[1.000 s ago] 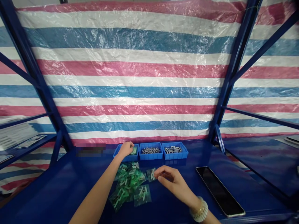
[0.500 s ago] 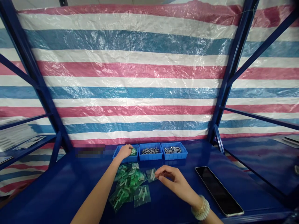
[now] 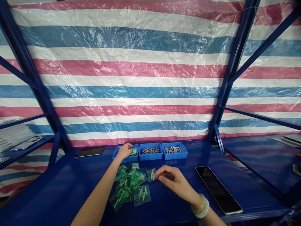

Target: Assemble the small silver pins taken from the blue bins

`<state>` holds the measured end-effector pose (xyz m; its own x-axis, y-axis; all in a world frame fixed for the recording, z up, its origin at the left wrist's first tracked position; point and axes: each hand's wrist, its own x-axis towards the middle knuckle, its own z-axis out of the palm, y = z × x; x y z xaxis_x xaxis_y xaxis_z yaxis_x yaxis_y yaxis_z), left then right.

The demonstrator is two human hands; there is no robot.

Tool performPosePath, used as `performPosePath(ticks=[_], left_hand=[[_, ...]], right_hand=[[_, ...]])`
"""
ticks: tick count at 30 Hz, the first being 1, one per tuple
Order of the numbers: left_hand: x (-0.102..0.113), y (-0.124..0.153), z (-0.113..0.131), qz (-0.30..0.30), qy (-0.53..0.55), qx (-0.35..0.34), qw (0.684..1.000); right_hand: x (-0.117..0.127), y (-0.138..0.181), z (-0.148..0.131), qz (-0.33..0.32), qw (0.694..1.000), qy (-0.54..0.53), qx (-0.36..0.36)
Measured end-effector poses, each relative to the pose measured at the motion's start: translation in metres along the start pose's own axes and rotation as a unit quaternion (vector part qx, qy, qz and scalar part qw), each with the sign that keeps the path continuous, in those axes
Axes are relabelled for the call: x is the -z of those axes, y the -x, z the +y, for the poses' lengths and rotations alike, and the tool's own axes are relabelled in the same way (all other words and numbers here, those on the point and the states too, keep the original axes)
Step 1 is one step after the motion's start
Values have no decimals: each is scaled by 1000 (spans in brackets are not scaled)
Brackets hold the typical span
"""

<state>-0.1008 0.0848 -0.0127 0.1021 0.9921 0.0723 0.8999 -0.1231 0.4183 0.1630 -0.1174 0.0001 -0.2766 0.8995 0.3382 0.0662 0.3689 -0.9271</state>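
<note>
My left hand rests inside the left blue plastic bin, its fingers over a green-tinted plastic bag. My right hand hangs over the blue tabletop, fingers curled. Its fingertips are at the edge of a small clear bag holding a metal part. That bag lies at the right side of a loose heap of clear green-tinted bags, each with small pale parts inside. A beaded white bangle circles my right wrist.
Two more blue bins stand beside the left one, holding dark metal pieces and silvery metal pieces. A black tablet lies on the table at right, a phone at back left. Blue shelf uprights and a striped tarp stand behind.
The whole scene sits slightly higher and further left in the picture. Both hands keep nearly the same place, and a phone now shows where a blurred patch stood.
</note>
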Motion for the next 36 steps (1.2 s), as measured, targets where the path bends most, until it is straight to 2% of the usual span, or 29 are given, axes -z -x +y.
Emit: performPosePath(ticks=[9, 18, 28, 36], left_hand=[[5, 6, 3, 42, -5, -17, 999], [3, 4, 6, 15, -33, -16, 999], [-14, 18, 24, 51, -111, 53, 991], [-17, 13, 28, 42, -133, 53, 989]], right_hand=[[6, 0, -1, -2, 1000, 4, -2], [9, 0, -2, 1, 1000, 11, -4], [7, 0, -2, -3, 1000, 14, -10], [10, -2, 5, 7, 1000, 19, -14]])
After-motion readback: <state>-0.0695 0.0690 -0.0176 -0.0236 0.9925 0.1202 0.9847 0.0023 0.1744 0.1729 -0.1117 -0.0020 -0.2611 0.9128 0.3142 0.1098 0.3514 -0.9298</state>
